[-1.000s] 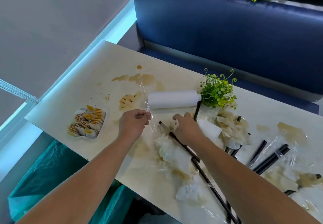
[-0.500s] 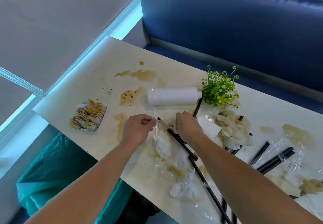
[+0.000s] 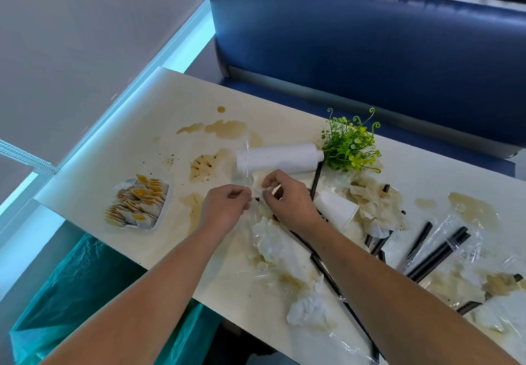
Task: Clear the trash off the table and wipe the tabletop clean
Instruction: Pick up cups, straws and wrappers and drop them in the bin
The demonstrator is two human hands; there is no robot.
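Trash covers the right half of the cream worktop: crumpled white tissues, black plastic straws, a tipped white paper cup and loose wrap, with brown liquid spills toward the far-left corner. Over the last second the right hand has left the straws and tissue it rested on and come up beside the left hand, in front of the white paper roll lying mid-worktop. Both hands now have their fingers curled and pinching the same strip of clear plastic film, which rises between them across the roll's left end. That suggests the film is being gathered or peeled free as one piece. The teal bin bag hangs open below the near-left edge, likely its destination. Clearing has hardly advanced, and the wiping has not begun.
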